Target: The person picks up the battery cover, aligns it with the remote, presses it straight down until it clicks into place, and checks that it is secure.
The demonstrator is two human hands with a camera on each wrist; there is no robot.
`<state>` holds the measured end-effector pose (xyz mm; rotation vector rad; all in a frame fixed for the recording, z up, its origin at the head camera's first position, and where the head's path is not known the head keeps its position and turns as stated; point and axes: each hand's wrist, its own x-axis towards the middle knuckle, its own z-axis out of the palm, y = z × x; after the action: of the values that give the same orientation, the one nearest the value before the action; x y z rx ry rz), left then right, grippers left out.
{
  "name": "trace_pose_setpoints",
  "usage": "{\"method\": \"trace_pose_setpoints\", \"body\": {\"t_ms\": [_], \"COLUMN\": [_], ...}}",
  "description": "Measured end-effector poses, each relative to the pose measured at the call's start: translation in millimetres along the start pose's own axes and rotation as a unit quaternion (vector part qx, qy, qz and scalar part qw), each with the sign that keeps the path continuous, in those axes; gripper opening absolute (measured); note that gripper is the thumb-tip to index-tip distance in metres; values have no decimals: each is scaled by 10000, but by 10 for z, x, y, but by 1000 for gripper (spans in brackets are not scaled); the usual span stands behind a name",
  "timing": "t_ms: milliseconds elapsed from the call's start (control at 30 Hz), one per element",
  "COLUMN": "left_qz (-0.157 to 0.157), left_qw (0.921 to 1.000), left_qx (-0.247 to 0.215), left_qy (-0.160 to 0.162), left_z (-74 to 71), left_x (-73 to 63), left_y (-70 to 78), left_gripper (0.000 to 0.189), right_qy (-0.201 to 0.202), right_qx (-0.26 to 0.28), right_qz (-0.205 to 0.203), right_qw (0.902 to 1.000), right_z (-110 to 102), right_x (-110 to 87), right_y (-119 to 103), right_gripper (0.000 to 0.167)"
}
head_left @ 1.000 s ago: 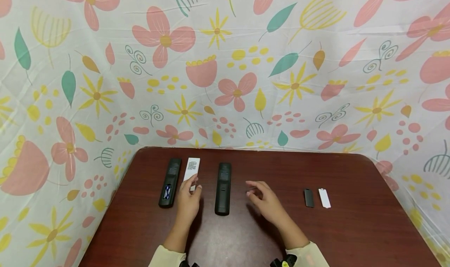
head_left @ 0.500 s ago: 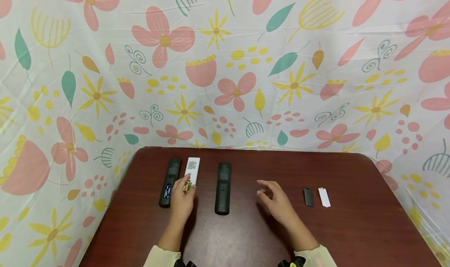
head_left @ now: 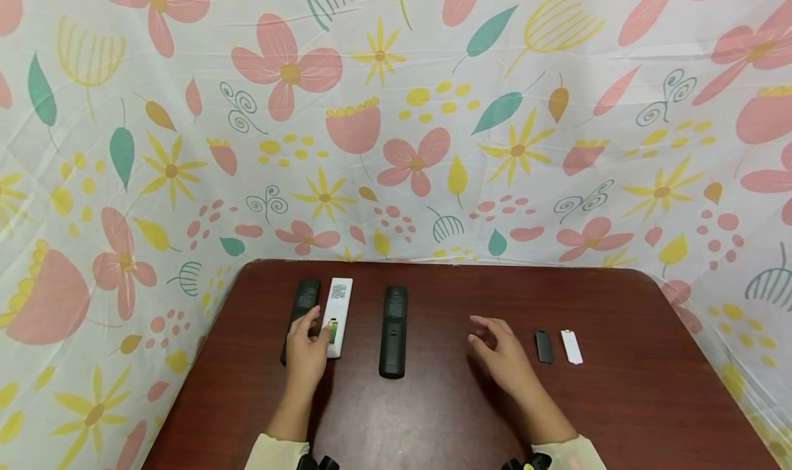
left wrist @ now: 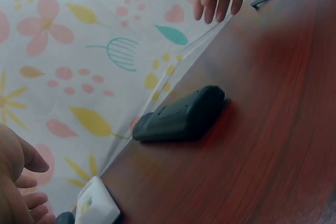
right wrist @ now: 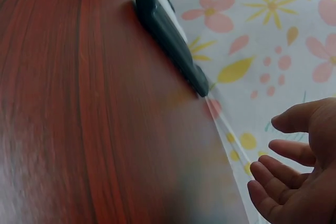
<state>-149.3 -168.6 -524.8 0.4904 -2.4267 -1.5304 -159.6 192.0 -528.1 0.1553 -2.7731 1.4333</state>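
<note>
My left hand [head_left: 306,352] is over the left black remote control [head_left: 305,296] and covers its lower part in the head view. Its fingers are loosely bent with nothing between them, the thumb overlapping the edge of the white remote control [head_left: 339,305]. That remote lies back up, with a green and yellow patch in its battery bay. A second black remote control [head_left: 392,332] lies back up between my hands, its cover on. My right hand [head_left: 502,356] is above the table with relaxed fingers, holding nothing, left of a small black battery cover [head_left: 544,347].
A white battery cover [head_left: 571,347] lies beside the black one on the right. The brown wooden table [head_left: 445,415] ends at the back against a flower-print cloth [head_left: 421,113] that also hangs along both sides.
My left hand has moved left from the white remote toward the left black one, uncovering the white remote's battery bay. My right hand has moved right, closer to the battery covers.
</note>
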Motion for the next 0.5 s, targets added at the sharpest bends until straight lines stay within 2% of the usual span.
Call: {"method": "trace_pose_setpoints", "body": {"t_ms": [267, 500], "left_qz": [61, -47], "left_qw": [9996, 9998], "left_qx": [192, 154], "left_qy": [211, 136], "left_z": [-73, -174], "left_x": [70, 103], "left_y": [-93, -148], "left_gripper": [50, 52], "right_qy": [156, 194], "right_qx": [-236, -416], "right_qz": [46, 125], "right_qw": [9996, 9989], "right_z": [-127, -257], "right_x": [-7, 2], "right_y": [75, 137], "right_gripper": [42, 44]}}
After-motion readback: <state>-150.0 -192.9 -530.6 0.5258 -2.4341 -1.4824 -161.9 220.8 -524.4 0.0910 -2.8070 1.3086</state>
